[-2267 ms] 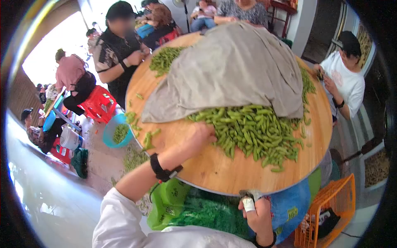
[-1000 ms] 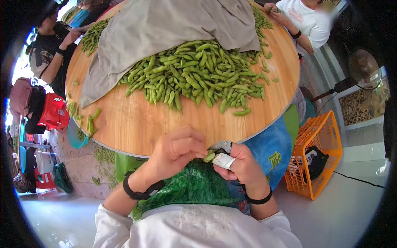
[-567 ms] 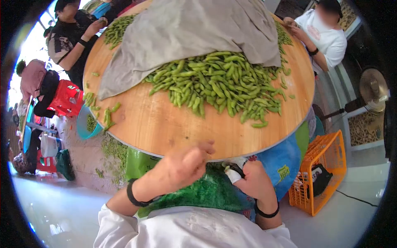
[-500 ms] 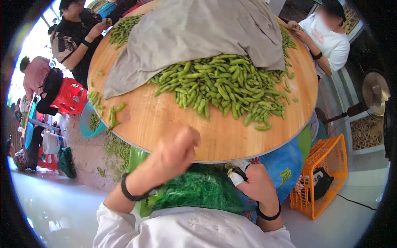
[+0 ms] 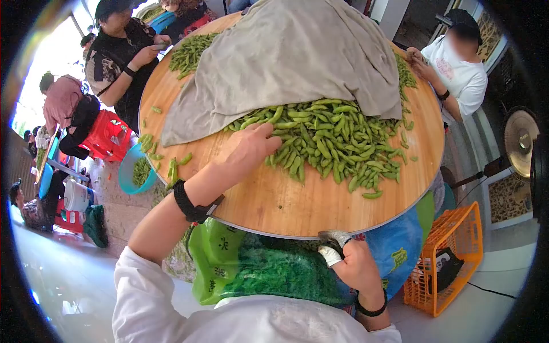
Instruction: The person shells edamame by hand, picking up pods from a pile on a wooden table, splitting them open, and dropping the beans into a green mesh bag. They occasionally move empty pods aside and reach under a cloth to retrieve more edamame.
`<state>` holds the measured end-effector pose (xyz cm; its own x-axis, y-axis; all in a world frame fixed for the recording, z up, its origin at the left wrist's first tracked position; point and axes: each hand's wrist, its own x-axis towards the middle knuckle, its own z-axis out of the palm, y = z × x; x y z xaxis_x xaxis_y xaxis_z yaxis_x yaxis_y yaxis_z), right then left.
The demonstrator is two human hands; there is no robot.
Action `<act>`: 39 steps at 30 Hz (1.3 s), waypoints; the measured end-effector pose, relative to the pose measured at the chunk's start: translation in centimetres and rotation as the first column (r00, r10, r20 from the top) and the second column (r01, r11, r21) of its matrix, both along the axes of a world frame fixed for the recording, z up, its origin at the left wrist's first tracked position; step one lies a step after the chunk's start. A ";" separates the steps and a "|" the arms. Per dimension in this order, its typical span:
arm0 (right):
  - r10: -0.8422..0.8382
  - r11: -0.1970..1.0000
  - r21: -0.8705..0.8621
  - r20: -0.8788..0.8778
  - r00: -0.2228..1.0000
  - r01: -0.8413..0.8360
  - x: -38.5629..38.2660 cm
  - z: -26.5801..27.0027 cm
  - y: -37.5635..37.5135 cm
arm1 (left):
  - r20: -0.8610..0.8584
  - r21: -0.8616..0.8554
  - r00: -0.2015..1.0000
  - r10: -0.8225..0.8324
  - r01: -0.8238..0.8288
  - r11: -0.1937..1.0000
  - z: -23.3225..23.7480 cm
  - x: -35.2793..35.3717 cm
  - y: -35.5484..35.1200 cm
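Note:
A large heap of green soybean pods point(image 5: 331, 137) lies on a round wooden table point(image 5: 240, 200), partly under a grey-brown cloth point(image 5: 286, 51). My left hand point(image 5: 249, 150) reaches over the table to the heap's left edge. Its bent fingers look parted and touch the pods; their tips are partly hidden. Below the table's front edge, my right hand point(image 5: 359, 266) is closed, with a white wrapping point(image 5: 330, 255) on its thumb. Something small and greyish point(image 5: 336, 235) shows at its fingers, too small to name. Under that hand lies a green plastic bag point(image 5: 274, 268) across my lap.
Loose pods lie along the table's left rim. A turquoise basin point(image 5: 137, 171) holds pods on the floor. At right stand an orange crate point(image 5: 449, 257) and a fan point(image 5: 520, 142). One person point(image 5: 126, 57) works across at left, another point(image 5: 454, 63) at right.
My left hand has moved up and forward from the table's front edge to the pods. My right hand stays low by the table's edge. The view has shifted slightly.

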<state>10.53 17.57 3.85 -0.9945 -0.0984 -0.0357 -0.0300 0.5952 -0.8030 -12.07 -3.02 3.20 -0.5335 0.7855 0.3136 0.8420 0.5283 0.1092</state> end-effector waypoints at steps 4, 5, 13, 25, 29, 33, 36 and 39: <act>-0.095 0.987 -0.120 0.093 0.991 0.105 -0.1 0.5 -0.5 | 0.232 0.162 0.972 -0.033 -0.006 0.987 -0.1 -0.7 -0.8; -0.102 0.986 -0.123 0.089 0.991 0.113 -0.2 0.4 -0.4 | 0.453 0.337 0.890 -0.054 -0.115 0.935 0.3 -0.1 -0.9; -0.163 0.937 -0.302 0.066 0.984 0.176 -0.9 0.7 -1.3 | 0.686 0.418 -0.019 -0.728 -0.808 0.415 0.4 10.1 2.9; -0.201 0.927 -0.317 0.027 0.979 0.199 -0.8 -0.4 -0.9 | 0.641 0.415 -0.065 -0.765 -0.809 0.417 -1.1 12.7 5.4; -0.179 0.943 -0.294 -0.059 0.982 0.154 -0.8 -0.2 -0.9 | 0.664 0.421 -0.036 -0.747 -0.807 0.413 -0.8 13.0 5.4; -0.163 0.963 -0.226 -0.066 0.984 0.144 -0.5 -1.0 -0.7 | 0.675 0.444 0.000 -0.738 -0.798 0.407 -0.7 13.1 5.5; -0.199 0.959 -0.228 -0.108 0.974 0.171 -0.8 -0.9 -0.9 | 0.685 0.472 0.041 -0.728 -0.786 0.400 -0.6 13.3 5.5; -0.171 0.900 -0.386 0.114 0.979 0.202 -0.8 0.0 -0.7 | 0.688 0.562 0.128 -0.714 -0.717 0.413 -0.8 13.4 5.2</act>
<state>9.77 16.91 3.88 -0.9919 0.0672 -0.1079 0.1202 0.2192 -0.9683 1.32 2.20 2.40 -0.8463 0.5281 -0.0699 -0.3458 -0.4448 0.8262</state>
